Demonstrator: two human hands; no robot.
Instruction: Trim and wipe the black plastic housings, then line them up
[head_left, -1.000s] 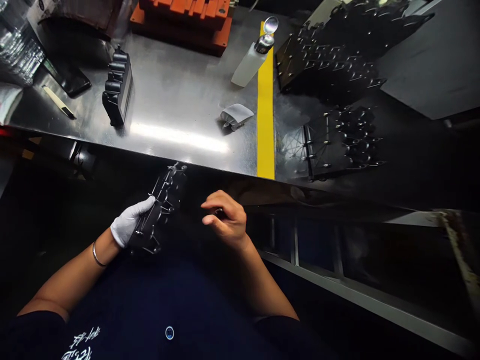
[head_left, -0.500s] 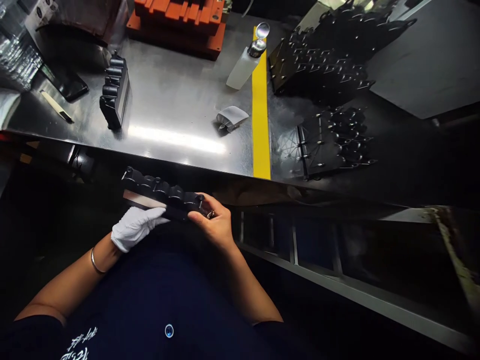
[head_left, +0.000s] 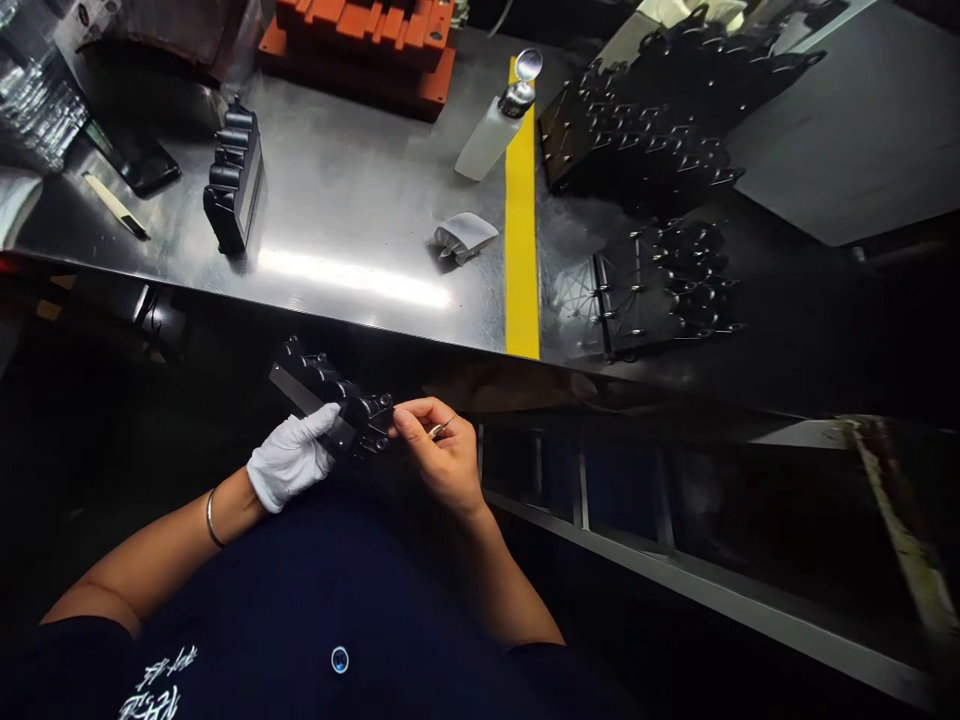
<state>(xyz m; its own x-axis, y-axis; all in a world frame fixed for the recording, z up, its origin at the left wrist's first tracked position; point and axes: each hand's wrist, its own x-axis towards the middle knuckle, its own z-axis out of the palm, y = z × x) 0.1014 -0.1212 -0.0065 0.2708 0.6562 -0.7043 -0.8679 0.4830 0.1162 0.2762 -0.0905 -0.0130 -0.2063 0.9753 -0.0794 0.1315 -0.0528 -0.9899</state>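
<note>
My left hand (head_left: pixel 292 458), in a white glove, grips a black moulded part (head_left: pixel 322 378) with rounded lobes along one side and a flat, smooth strip along the other. The part is tilted, its right end lower, in front of the table edge. At that right end is my bare right hand (head_left: pixel 442 452), thumb and forefinger pinched together close against the part. A small shiny piece shows between its fingers; whether it is a ring or a tool I cannot tell. Another black moulded part (head_left: pixel 234 180) of like shape stands on the metal table (head_left: pixel 337 190).
An orange fixture (head_left: pixel 360 60) stands at the back. A white bottle with a metal top (head_left: pixel 487 135) and a folded grey-white piece (head_left: pixel 466 235) lie near the yellow strip (head_left: pixel 523 250). Several black parts (head_left: pixel 637 130) are stacked at right; a cream-handled tool (head_left: pixel 112 203) lies left.
The part has turned, its right end dropping toward me. My left hand has moved right and wraps it more fully. My right hand has shifted from gripping its end to a pinch there.
</note>
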